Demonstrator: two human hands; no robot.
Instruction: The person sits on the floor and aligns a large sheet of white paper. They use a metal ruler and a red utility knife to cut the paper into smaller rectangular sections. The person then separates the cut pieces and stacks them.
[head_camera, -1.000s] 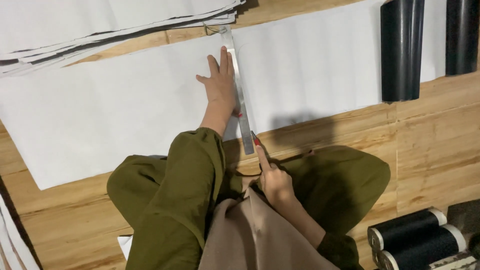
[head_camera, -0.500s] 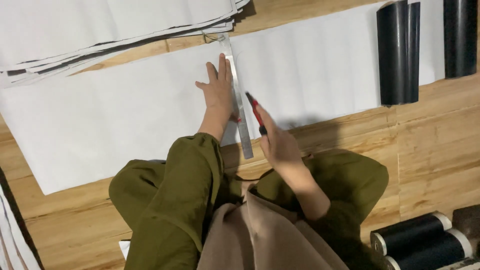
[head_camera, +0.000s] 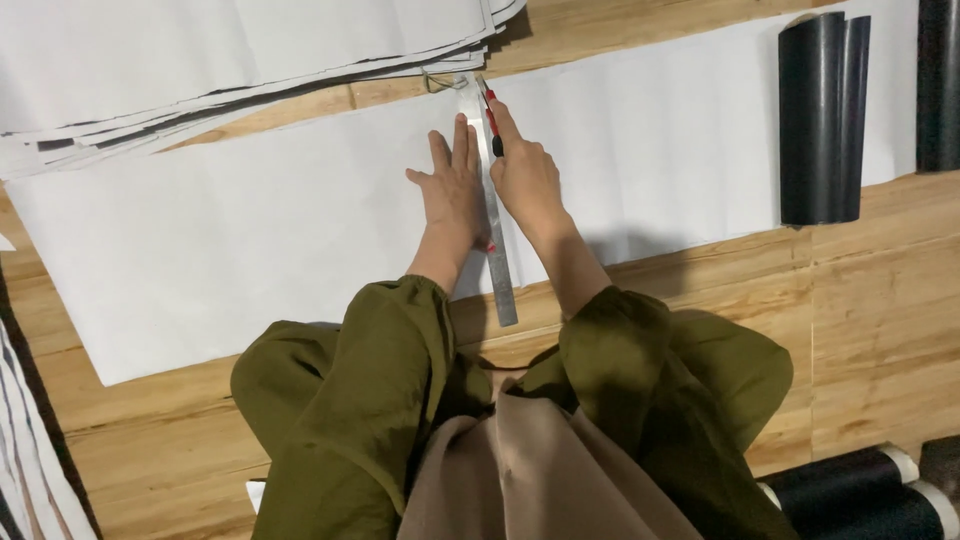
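A long white paper sheet (head_camera: 230, 240) lies across the wooden floor. A metal ruler (head_camera: 493, 230) crosses it from the far edge to the near edge. My left hand (head_camera: 452, 190) presses flat on the ruler and paper, fingers spread. My right hand (head_camera: 525, 170) grips a red utility knife (head_camera: 490, 115), its tip against the ruler's right side near the paper's far edge.
A stack of white sheets (head_camera: 200, 60) lies at the far left. A black roll (head_camera: 822, 120) rests on the paper's right end, another black roll (head_camera: 938, 85) beside it. More black rolls (head_camera: 870, 490) lie near right. Paper edges (head_camera: 25, 460) show at the near left.
My right hand has travelled with the knife from the near end of the ruler up to its far end. My left hand stays pressed on the ruler.
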